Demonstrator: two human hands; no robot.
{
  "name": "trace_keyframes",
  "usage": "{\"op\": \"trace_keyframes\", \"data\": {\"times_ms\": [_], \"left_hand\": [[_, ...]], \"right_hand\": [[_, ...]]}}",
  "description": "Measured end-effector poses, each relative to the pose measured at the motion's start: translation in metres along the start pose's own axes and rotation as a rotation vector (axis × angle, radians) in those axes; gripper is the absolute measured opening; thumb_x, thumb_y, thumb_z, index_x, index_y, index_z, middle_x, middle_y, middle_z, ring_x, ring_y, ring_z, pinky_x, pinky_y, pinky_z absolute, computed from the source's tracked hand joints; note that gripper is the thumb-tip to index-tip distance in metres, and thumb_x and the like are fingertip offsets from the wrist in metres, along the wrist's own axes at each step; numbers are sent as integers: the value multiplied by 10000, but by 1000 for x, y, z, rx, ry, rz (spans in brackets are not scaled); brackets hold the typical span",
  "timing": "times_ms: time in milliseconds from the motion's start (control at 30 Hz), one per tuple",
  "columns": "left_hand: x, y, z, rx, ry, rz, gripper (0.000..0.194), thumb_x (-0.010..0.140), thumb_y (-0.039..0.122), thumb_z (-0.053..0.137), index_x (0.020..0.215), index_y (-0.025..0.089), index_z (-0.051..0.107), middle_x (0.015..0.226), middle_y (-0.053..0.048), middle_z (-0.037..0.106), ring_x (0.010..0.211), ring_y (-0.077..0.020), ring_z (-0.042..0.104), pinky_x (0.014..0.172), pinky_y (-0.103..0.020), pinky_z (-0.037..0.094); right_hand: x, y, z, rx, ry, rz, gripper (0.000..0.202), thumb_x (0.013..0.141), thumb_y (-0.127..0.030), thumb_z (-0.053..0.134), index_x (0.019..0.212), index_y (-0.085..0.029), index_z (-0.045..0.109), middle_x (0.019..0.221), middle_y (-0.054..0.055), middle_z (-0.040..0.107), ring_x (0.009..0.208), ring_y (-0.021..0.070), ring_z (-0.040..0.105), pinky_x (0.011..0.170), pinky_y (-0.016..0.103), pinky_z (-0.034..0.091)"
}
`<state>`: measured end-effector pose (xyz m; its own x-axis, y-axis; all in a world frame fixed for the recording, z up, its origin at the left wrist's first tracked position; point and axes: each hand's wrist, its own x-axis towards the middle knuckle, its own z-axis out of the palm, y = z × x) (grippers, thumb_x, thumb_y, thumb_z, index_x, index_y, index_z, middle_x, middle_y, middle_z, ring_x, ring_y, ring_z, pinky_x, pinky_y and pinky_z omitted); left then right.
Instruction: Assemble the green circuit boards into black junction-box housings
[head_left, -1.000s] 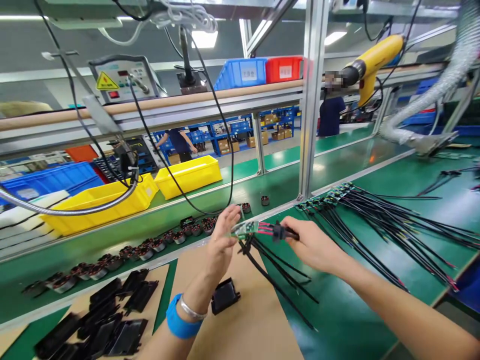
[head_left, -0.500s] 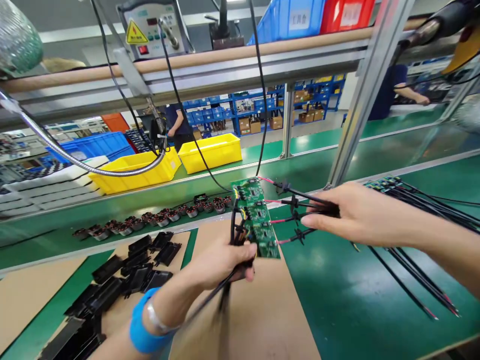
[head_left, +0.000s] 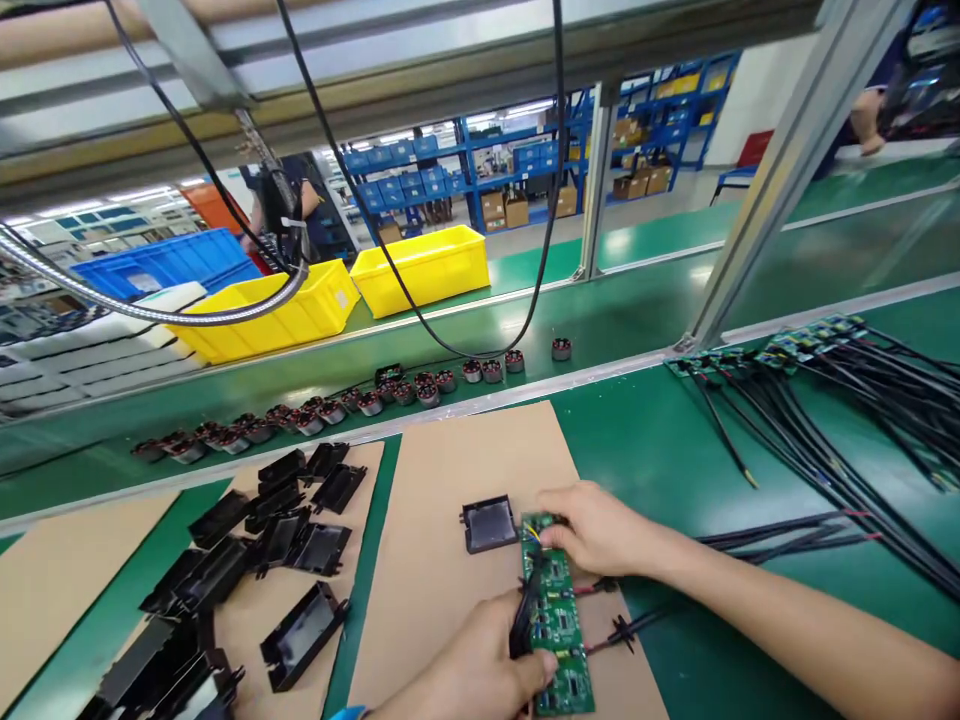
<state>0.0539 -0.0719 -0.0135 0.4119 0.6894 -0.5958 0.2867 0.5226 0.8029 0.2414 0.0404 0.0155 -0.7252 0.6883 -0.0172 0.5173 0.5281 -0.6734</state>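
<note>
A green circuit board panel (head_left: 559, 625), made up of several joined boards, is held low over the cardboard sheet. My left hand (head_left: 499, 655) is closed around its black cables (head_left: 529, 605), the thumb on the panel's left edge. At the panel's far end, my right hand (head_left: 592, 525) pinches the board near some yellow wires; the fingers beneath are hidden. Red-tipped black leads with grommets (head_left: 622, 632) run off the panel's right side. Just left of its far end, a black plastic housing (head_left: 489, 524) lies with its open side up.
Several black housings (head_left: 217, 580) are heaped on cardboard at the left. Small motors (head_left: 307, 418) line the ledge behind. More wired boards (head_left: 780, 350) spread their cables (head_left: 825, 430) to the right. Yellow bins (head_left: 420, 268) stand behind, under a hanging cable (head_left: 551, 220); a person is beyond.
The view has tipped downward. The panel has come down nearer the cardboard, and my right hand has shifted from the leads to the panel's far end. My left hand stays on the black cables.
</note>
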Motion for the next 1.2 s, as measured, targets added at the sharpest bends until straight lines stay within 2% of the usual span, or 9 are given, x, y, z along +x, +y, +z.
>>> {"op": "trace_keyframes", "data": {"times_ms": [133, 300, 500, 600, 700, 800, 933, 1100, 1200], "left_hand": [[5, -8, 4, -3, 40, 51, 315, 806, 267, 620, 1087, 142, 551, 662, 40, 527, 389, -50, 418, 377, -163, 378], [5, -11, 8, 15, 93, 137, 265, 779, 217, 635, 1025, 142, 573, 727, 25, 532, 446, -47, 439, 392, -146, 382], [4, -14, 12, 2, 121, 19, 242, 818, 277, 596, 1019, 165, 522, 688, 45, 509, 345, -39, 423, 329, -155, 399], [2, -13, 12, 20, 161, 63, 228, 829, 268, 577, 1025, 168, 515, 689, 42, 517, 365, -49, 451, 349, -163, 416], [0, -12, 11, 46, 189, 117, 208, 807, 222, 572, 1001, 159, 532, 722, 24, 543, 410, -60, 471, 381, -174, 415], [0, -11, 10, 66, 191, 138, 198, 765, 186, 585, 957, 157, 546, 761, 12, 561, 500, -85, 507, 460, -198, 432], [2, -16, 9, 123, 257, 224, 218, 667, 92, 590, 851, 172, 506, 769, 14, 550, 676, -125, 534, 577, -210, 411], [5, -25, 11, 147, 273, 283, 388, 562, 5, 534, 887, 194, 436, 710, 59, 456, 631, -99, 441, 527, -205, 306], [3, -26, 13, 189, 279, 289, 431, 584, 6, 539, 961, 190, 439, 721, 52, 486, 654, -118, 479, 556, -216, 342]], "right_hand": [[-7, 1, -2, 1, 42, 48, 66, 822, -223, 560, 866, -184, 589, 790, 23, 624, 721, 164, 560, 659, 252, 398], [-16, -4, -3, 115, -264, 65, 61, 755, -231, 632, 789, -199, 594, 714, -13, 634, 650, 146, 568, 579, 224, 378], [-22, -5, 8, -32, -113, 1, 68, 814, -190, 536, 855, -198, 589, 787, 28, 644, 723, 176, 593, 658, 258, 395], [-25, -8, 6, 21, -241, 116, 288, 743, -318, 669, 993, -215, 571, 801, 20, 612, 734, 197, 590, 633, 259, 405], [-31, -11, 11, 13, -299, 171, 398, 653, -294, 732, 993, -219, 539, 811, 24, 588, 796, 229, 591, 630, 260, 397], [-38, -11, 20, 67, -256, 79, 213, 715, -144, 595, 869, -230, 475, 814, -1, 594, 777, 181, 584, 641, 242, 378], [-46, -8, 27, -2, -201, -65, 270, 654, -13, 481, 807, -228, 423, 809, -14, 580, 686, 143, 556, 586, 246, 332], [-55, -4, 33, -210, -153, -199, 224, 678, -45, 484, 805, -222, 432, 797, 11, 577, 653, 159, 543, 568, 279, 316], [-58, -4, 36, -275, -126, -242, 197, 715, -73, 494, 838, -221, 453, 830, 22, 598, 693, 169, 562, 606, 285, 339]]}}
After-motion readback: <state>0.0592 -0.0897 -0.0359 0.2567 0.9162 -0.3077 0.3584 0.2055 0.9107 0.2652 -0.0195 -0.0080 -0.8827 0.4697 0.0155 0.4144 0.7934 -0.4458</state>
